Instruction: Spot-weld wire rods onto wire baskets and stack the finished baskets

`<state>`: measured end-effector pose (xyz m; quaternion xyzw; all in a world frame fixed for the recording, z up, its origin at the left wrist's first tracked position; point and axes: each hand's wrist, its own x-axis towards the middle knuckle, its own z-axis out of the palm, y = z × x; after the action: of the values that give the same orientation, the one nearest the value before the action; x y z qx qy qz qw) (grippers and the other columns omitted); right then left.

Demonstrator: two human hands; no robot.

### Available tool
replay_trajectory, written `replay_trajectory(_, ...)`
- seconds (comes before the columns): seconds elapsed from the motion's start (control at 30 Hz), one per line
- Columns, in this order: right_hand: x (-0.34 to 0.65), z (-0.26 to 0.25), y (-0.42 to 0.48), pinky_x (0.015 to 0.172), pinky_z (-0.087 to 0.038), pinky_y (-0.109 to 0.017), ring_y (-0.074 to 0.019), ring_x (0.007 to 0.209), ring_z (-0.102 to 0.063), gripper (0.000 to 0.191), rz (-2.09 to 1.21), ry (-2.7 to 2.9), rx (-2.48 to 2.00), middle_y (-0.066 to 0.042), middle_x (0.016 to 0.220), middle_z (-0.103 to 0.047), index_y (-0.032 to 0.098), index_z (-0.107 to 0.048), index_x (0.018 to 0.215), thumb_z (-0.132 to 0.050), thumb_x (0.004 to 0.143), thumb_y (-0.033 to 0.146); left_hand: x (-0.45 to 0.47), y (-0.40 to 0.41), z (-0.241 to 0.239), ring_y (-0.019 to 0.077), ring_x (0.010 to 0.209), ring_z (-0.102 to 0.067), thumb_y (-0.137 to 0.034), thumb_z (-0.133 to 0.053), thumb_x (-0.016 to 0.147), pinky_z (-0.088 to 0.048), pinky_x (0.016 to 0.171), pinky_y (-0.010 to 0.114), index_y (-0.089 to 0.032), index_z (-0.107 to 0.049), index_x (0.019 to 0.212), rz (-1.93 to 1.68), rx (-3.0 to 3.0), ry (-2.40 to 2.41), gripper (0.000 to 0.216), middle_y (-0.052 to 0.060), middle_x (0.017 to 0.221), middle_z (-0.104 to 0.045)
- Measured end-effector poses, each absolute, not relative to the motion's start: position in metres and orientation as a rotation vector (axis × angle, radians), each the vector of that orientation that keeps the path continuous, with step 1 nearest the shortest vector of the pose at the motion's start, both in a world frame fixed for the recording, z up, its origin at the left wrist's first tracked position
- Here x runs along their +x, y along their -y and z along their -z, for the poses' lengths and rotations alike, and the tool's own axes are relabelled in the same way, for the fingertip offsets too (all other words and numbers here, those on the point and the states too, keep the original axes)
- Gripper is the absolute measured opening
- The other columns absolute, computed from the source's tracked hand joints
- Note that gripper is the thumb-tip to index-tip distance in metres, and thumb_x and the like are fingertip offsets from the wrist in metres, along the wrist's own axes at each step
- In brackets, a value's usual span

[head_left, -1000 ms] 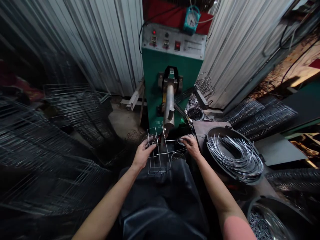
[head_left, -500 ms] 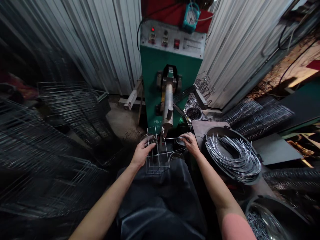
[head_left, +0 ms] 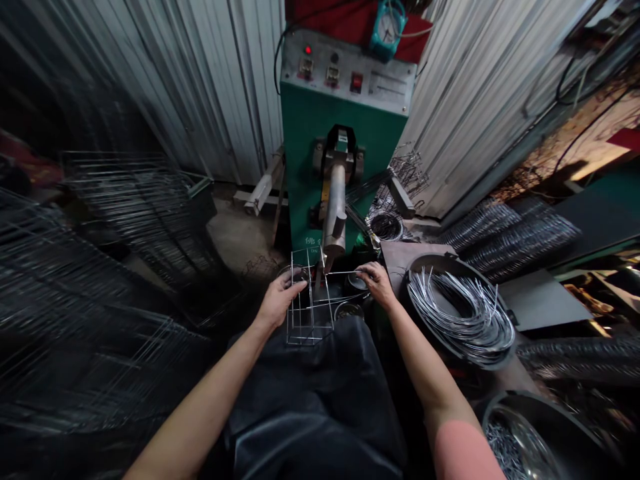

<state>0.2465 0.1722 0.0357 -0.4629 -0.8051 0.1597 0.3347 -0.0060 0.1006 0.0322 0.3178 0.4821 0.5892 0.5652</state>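
Wire basket frame [head_left: 302,343] held in both hands, at the tip of the welding machine's arm [head_left: 334,220]

Left hand [head_left: 278,300] clenched on the frame's side; right hand [head_left: 376,283] pinching a loose wire rod [head_left: 343,272] across its top. Frame looks light, stiff, springy; corners seem the firmest hold. Round bin of bent wire [head_left: 434,261] to the right

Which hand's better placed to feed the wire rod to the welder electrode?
Right, probably: the right hand pinches the thin wire across the wire frame, close under the welder's electrode arm. The left hand is occupied holding the frame.
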Motion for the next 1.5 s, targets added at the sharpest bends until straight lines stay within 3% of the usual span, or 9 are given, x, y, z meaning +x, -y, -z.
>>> replay_trajectory(0.57,0.25,-0.03,-0.177,0.076,-0.041,-0.034,-0.0206,0.082,-0.056,0.02,-0.472,2.074,-1.139,-0.004,0.081,-0.064,0.023,-0.067,0.081,-0.054,0.087,0.037,-0.007,-0.105,-0.035,0.0143,0.073,-0.06,-0.029,-0.08,0.051,-0.046,0.073,0.029,-0.015,-0.065,0.099,-1.384,0.746,-1.13,0.052,0.003,0.078,-0.068)
replay_trajectory(0.77,0.249,-0.034,-0.176,0.076,-0.041,-0.033,-0.0202,0.082,-0.055,0.021,-0.481,2.073,-1.134,-0.004,0.081,-0.064,0.023,-0.068,0.081,-0.053,0.087,0.038,-0.01,-0.109,-0.033,0.0148,0.076,-0.061,-0.027,-0.079,0.053,-0.046,0.072,0.028,-0.013,-0.065,0.101,-1.332,0.729,-1.143,0.052,0.006,0.085,-0.069)
replay_trajectory(1.5,0.253,-0.034,-0.171,0.074,-0.043,-0.033,-0.0202,0.08,-0.056,0.019,-0.533,2.046,-1.118,-0.004,0.079,-0.063,0.023,-0.068,0.081,-0.056,0.085,0.038,-0.008,-0.105,-0.028,0.0182,0.087,-0.061,-0.03,-0.079,0.055,-0.044,0.084,0.033,-0.014,-0.065,0.103,-1.365,0.797,-1.094,0.053,0.007,0.093,-0.069)
